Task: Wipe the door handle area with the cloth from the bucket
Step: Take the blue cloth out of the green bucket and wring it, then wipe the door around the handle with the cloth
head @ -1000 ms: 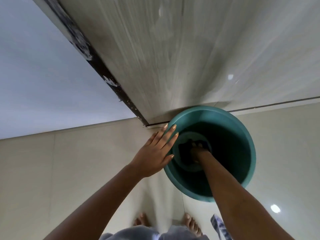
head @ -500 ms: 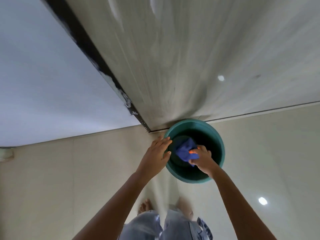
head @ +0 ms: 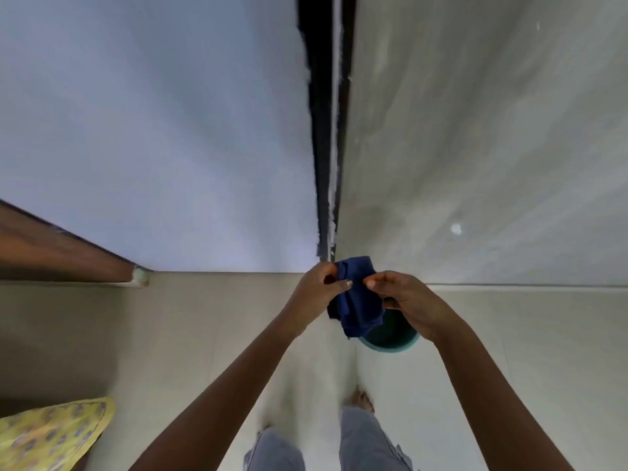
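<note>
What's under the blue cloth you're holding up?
A round teal plastic bucket stands on the floor below the dark blue cloth. Only its near rim shows; the cloth and right hand cover its inside.

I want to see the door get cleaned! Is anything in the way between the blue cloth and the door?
Nothing visible is. Both hands, left hand and right hand, hold the blue cloth above the bucket, near the door. No handle shows.
</note>
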